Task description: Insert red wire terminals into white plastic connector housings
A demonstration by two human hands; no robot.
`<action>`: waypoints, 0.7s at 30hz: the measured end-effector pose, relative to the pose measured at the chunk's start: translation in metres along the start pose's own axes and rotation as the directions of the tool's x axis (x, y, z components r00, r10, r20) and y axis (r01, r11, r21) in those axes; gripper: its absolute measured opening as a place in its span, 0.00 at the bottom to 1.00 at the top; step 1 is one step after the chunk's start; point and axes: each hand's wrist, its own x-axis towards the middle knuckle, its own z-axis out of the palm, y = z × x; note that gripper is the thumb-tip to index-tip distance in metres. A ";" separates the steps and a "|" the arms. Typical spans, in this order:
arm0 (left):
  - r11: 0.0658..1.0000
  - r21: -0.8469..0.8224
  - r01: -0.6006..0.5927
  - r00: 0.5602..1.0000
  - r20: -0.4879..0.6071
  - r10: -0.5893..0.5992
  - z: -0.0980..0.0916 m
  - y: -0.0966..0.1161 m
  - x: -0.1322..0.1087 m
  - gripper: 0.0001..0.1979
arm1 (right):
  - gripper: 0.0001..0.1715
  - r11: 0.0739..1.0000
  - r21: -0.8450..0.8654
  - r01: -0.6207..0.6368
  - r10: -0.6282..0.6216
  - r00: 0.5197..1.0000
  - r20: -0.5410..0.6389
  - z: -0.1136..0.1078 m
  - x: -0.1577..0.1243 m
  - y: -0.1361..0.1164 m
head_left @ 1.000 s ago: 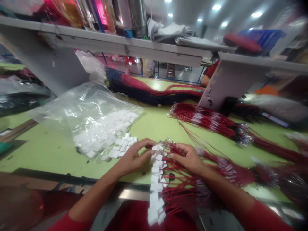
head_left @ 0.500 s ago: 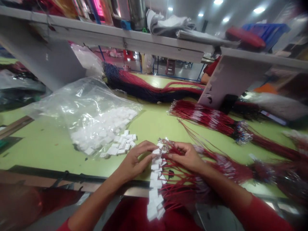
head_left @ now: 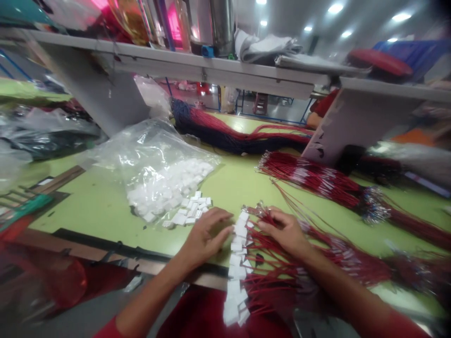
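Our left hand [head_left: 204, 239] lies open, its fingers extended and close together, with the fingertips just beside the top of a row of white rectangular pieces [head_left: 237, 267]. No pinch shows; the flat hand appears placed to steady or align the row, which runs from between the hands toward us. Our right hand [head_left: 286, 232] is curled, its thumb and fingers closed on a bunch of red wires [head_left: 264, 277], which fan out beneath and to the right of it. This grip seems to keep the wire ends gathered beside the row. Whether each white piece is joined to a wire cannot be told at this resolution.

Left of the left hand, a loose heap of the same white pieces [head_left: 190, 211] lies within easy reach, next to a clear plastic bag [head_left: 120, 155] holding more. Beyond the right hand lies a bundle of red wires [head_left: 306, 180] with metal terminals [head_left: 375, 206] gathered at one end. Farther ahead, a long dark blue and red wire bundle [head_left: 229, 136] lies on the green workbench [head_left: 88, 211], beneath a grey shelf [head_left: 176, 61].
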 end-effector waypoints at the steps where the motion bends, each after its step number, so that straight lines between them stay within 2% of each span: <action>1: 0.990 0.142 -0.002 0.999 -0.043 0.008 -0.007 -0.010 -0.001 0.12 | 0.14 0.999 0.020 -0.034 0.034 0.999 -0.002 -0.001 0.000 0.000; 4: 0.874 0.485 0.024 1.000 -0.003 -0.026 -0.025 -0.038 0.000 0.14 | 0.19 0.981 0.116 -0.157 0.144 0.983 0.114 -0.001 0.001 -0.001; 6: 0.812 0.583 0.017 0.997 0.056 -0.061 -0.033 -0.049 0.005 0.13 | 0.22 0.973 0.141 -0.185 0.157 0.970 0.188 -0.001 0.001 -0.001; 8: 0.800 0.599 0.010 0.994 0.082 -0.074 -0.036 -0.052 0.011 0.10 | 0.22 0.976 0.127 -0.176 0.145 0.964 0.222 -0.002 0.001 -0.002; 11: 0.888 0.459 0.022 0.995 0.074 -0.063 -0.034 -0.041 0.017 0.08 | 0.21 0.980 0.120 -0.161 0.129 0.962 0.243 -0.003 0.002 -0.003; 14: 0.984 0.151 0.098 0.988 0.104 -0.114 -0.027 -0.019 0.018 0.08 | 0.19 0.970 0.155 -0.187 0.144 0.957 0.253 -0.002 0.002 -0.004; 17: 0.981 -0.093 0.171 0.977 0.146 -0.157 -0.016 0.002 0.016 0.08 | 0.20 0.966 0.159 -0.205 0.164 0.957 0.239 -0.001 0.002 -0.002; 21: 0.965 -0.199 0.170 0.978 0.152 -0.141 -0.002 0.017 0.018 0.10 | 0.23 0.949 0.156 -0.275 0.236 0.945 0.227 0.000 0.003 0.005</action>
